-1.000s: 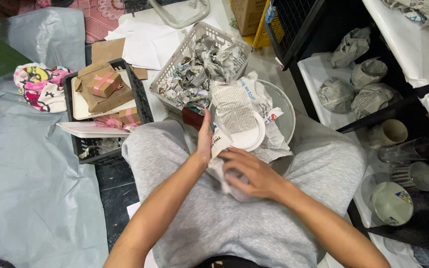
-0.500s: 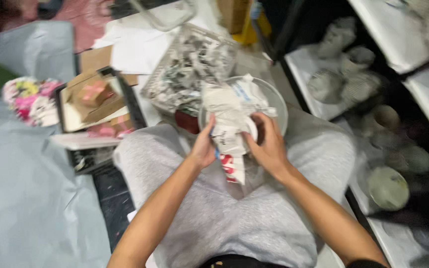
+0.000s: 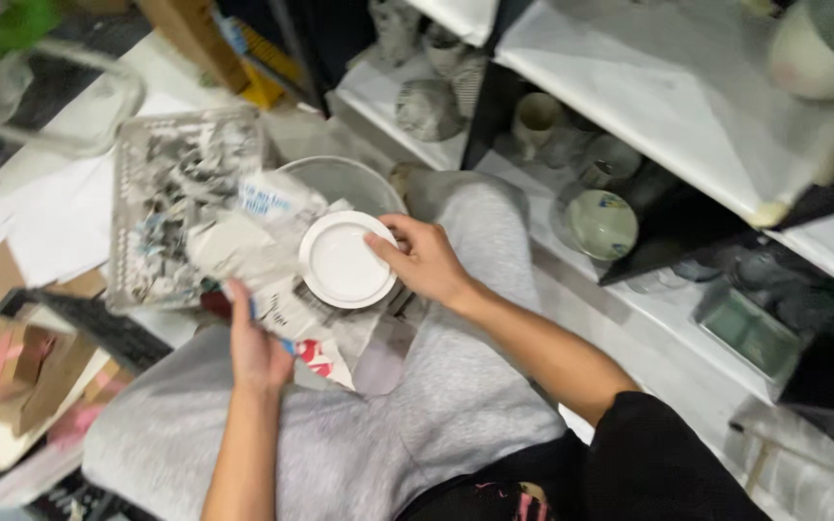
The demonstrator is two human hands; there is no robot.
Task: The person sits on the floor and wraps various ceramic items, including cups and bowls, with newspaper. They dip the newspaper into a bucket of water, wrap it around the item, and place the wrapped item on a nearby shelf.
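- Two hands are at work over a lap in grey trousers: the right hand [image 3: 427, 259] is closed on the rim of a white round lid [image 3: 345, 259], thumb on its face and fingers curled behind its right edge.
- The left hand [image 3: 255, 342] is clenched on a crumpled sheet of newspaper [image 3: 272, 289], gripped at its lower left edge, fingers mostly hidden behind the paper.
- The lid is held flat and face-up, touching the newspaper, which spreads beneath and to the left of it.
- Judged from this, the step in hand is the parting of lid and wrapping: the lid is largely bared, the paper is not yet let go.
- The next move is judged to call for a firm pinch on the lid's rim while the paper is drawn clear, so that the smooth lid is not dropped.
- Just behind the lid a clear round bowl [image 3: 345, 181] is seen, and left of it a white mesh basket [image 3: 180, 203] filled with balled newspaper.
- Further right, on white shelves [image 3: 668, 106], cups and a glazed bowl [image 3: 602, 224] are stood; wrapped bundles [image 3: 429, 108] are set on a lower shelf, though motion blur softens them.
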